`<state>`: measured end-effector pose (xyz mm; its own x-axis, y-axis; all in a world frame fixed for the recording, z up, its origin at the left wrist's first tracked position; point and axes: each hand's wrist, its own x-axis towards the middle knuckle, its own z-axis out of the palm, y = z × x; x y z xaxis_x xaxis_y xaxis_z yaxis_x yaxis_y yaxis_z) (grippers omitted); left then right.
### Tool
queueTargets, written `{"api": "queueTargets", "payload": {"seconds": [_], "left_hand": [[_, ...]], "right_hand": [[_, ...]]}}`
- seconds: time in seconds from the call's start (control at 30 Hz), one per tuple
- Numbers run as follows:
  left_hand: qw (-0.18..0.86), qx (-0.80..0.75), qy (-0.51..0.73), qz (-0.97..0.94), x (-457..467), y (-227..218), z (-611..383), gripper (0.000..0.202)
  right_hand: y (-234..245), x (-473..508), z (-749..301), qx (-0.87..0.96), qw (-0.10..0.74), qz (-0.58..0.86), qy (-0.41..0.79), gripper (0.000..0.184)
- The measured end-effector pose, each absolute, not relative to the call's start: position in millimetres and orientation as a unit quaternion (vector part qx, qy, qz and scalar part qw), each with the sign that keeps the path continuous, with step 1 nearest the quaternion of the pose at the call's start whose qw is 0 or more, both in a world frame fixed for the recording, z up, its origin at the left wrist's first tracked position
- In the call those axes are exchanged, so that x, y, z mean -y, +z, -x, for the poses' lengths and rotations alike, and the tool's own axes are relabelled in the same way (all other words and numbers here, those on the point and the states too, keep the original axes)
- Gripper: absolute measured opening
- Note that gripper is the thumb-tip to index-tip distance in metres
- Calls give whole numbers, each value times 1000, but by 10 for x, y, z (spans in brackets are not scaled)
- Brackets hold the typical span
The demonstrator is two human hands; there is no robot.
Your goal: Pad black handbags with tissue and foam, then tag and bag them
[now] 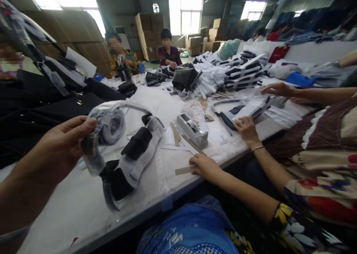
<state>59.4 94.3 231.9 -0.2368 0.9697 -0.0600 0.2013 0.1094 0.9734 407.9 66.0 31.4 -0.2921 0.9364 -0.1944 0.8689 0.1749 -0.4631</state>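
Observation:
My left hand [52,153] is raised at the left, its thumb and fingers closed on a bag strap in clear plastic wrap [108,125]. The strap's black and white padded lower part [136,150] hangs down onto the white table [83,205]. My right hand [205,165] rests near the table's front edge, fingers curled on the end of a beige strip [184,170]. A grey tape dispenser [192,130] stands just beyond that hand.
Black bags [41,109] are piled at the left. A co-worker at my right has one hand [247,129] on wrapped straps and another hand [276,88] further back. White and black wrapped straps [223,77] are heaped across the middle. Two people sit at the far end, with cartons [149,32] behind them.

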Motion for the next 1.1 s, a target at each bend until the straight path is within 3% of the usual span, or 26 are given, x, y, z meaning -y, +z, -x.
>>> {"api": "queueTargets", "payload": {"seconds": [0.17, 0.3, 0.57, 0.7, 0.8, 0.93, 1.1], "left_hand": [[435, -616, 467, -462, -769, 2281, -668, 70], [432, -616, 460, -471, -692, 2275, -692, 67], [456, -591, 450, -490, -746, 2217, -662, 49], [448, -571, 443, -527, -745, 2213, -692, 43], [437, -555, 429, -563, -760, 2218, -702, 39], [420, -566, 416, -575, -755, 2240, -707, 41], [406, -578, 412, -575, -696, 2285, -758, 47]], "right_hand": [[261, -752, -4054, 748, 59, 596, 286, 19], [306, -842, -4048, 749, 121, 575, 307, 11], [341, -1013, -3973, 705, 224, 564, 366, 20], [645, -1024, -3747, 685, 294, 463, 480, 38], [1011, -1005, -3515, 653, 338, 411, 539, 38], [1414, -1033, -3247, 680, 329, 388, 528, 31], [1586, -1185, -2951, 707, 315, 373, 511, 31]]}}
